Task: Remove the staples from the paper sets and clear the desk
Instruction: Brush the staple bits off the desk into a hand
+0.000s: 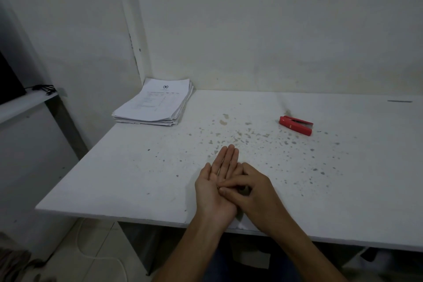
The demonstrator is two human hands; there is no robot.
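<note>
I see the left hand [215, 181] lying palm-up and flat on the white desk [137, 167], fingers straight, while the right hand [254, 188] curls over it, thumb and fingertip pinching at the left palm — whatever it pinches is too small to make out. The paper stack [155, 104] sits well ahead and left of the hands in the desk's far corner; the red stapler [296, 125] lies ahead and right, well apart from both hands.
</note>
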